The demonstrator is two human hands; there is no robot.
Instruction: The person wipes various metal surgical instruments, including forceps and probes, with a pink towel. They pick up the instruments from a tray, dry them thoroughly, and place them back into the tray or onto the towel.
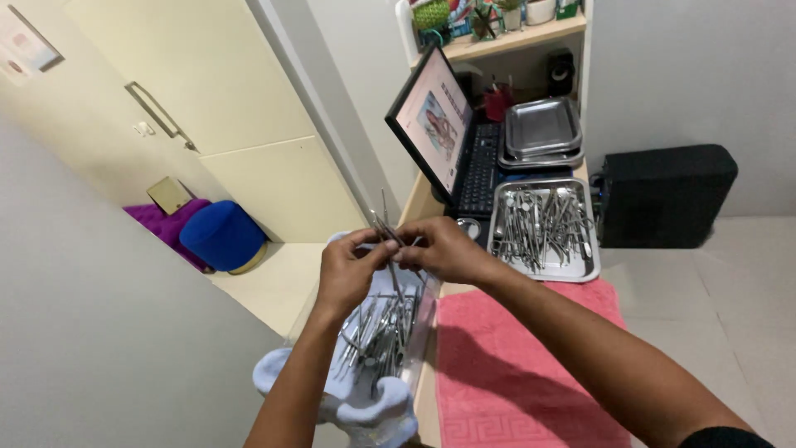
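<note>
Head view: one camera, looking down past both forearms.
Left hand [348, 270]: fingers pinched on thin metal tools [386, 228], held just above the clear box [419, 328].
Right hand [444, 249]: closed on the same tools, touching the left hand; the grip looks suited to sorting them.
Tools: upright, slightly tilted, tips above the fingers.
Clear box: more metal tools lie loose inside; it rests on a pale blue cloth [365, 406].
Tray [590, 270]: right of the box, past a pink towel [514, 365], heaped with instruments.
Empty trays [543, 133]: stacked beyond it, beside a laptop [439, 124].
Room: cream desk, white walls, blue stool [222, 235] left of the box.
</note>
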